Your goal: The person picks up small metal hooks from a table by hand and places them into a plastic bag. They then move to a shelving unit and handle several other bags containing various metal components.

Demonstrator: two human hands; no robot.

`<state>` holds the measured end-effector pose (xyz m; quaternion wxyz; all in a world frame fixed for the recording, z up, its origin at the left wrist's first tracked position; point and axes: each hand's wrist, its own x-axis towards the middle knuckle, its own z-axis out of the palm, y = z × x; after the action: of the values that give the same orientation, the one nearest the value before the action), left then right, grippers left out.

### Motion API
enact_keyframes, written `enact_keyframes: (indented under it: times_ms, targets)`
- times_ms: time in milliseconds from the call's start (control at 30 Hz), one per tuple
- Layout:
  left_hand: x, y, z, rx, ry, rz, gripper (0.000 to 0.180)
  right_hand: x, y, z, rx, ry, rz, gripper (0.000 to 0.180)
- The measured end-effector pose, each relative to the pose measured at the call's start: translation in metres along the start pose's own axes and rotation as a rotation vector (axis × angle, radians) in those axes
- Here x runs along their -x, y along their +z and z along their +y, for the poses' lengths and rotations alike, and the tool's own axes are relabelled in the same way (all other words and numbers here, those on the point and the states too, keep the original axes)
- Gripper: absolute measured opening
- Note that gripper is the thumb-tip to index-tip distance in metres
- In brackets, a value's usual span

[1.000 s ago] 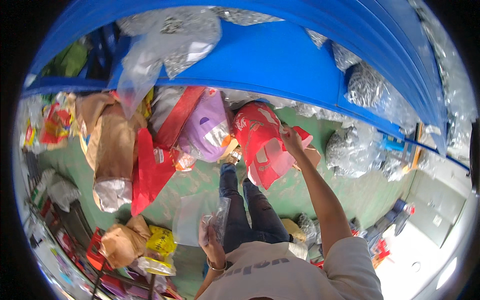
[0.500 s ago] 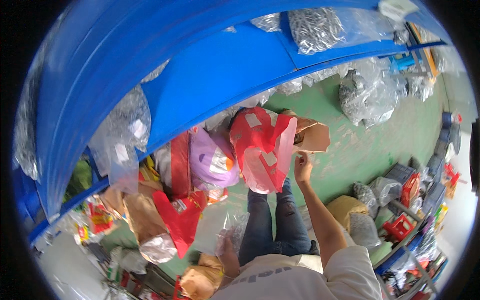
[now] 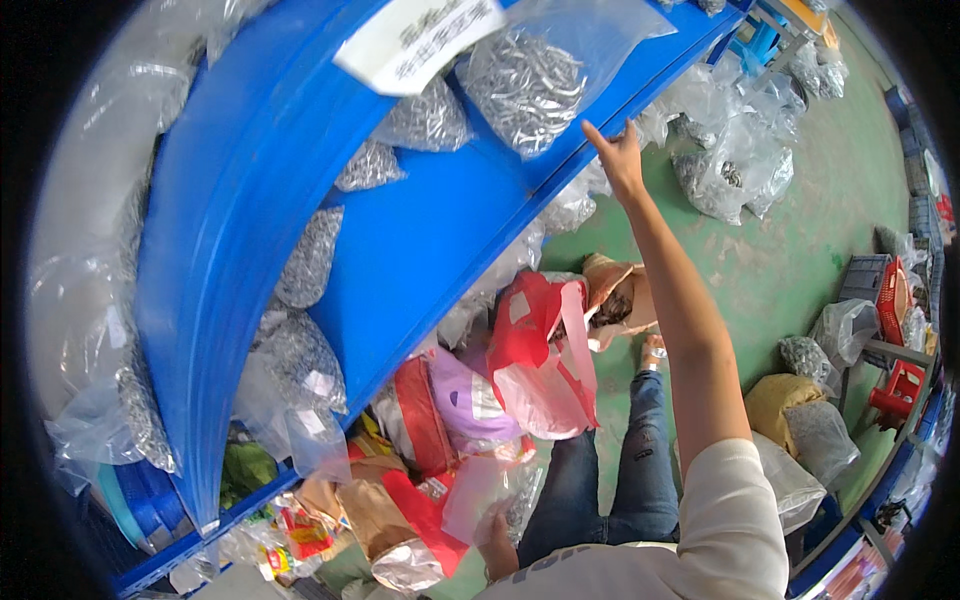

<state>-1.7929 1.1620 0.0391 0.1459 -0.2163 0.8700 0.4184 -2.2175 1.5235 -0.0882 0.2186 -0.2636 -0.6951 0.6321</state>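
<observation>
A large blue shelf curves across the upper left of the view, and it carries many clear bags filled with small grey metal parts. The biggest of them, a clear bag of metal parts, hangs over the front edge of the shelf, near a white label that lies beside it.

The right hand is raised high on a stretched arm. It is released, with the index finger pointing up, and its tip is just beside the lower right corner of this bag; I cannot tell if it touches the plastic.

On the green floor below stand a red plastic bag, a purple bag and a brown paper bag, close together near the person's legs in blue jeans.

The left hand is low, at the bottom of the view, well apart from the right hand. It is grasping a small clear plastic bag at its lower edge, and some grey parts show inside it.
</observation>
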Motion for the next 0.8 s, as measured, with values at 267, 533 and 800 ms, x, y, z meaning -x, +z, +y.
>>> enact_keyframes:
  times_ms: [267, 533, 800]
  targets:
    - [-0.025, 0.046, 0.035, 0.121, 0.122, 0.082, 0.025, -0.120, 0.020, -0.029, 0.335, -0.182, -0.017, 0.030]
    - [-0.042, 0.159, 0.108, 0.020, 0.041, 0.158, 0.022, -0.078, 0.010, -0.025, 0.795, -0.914, -0.603, 0.009]
    - [-0.023, 0.285, 0.242, -0.131, 0.034, 0.119, 0.019, -0.109, -0.058, -0.025, 0.574, -0.985, -0.894, 0.008]
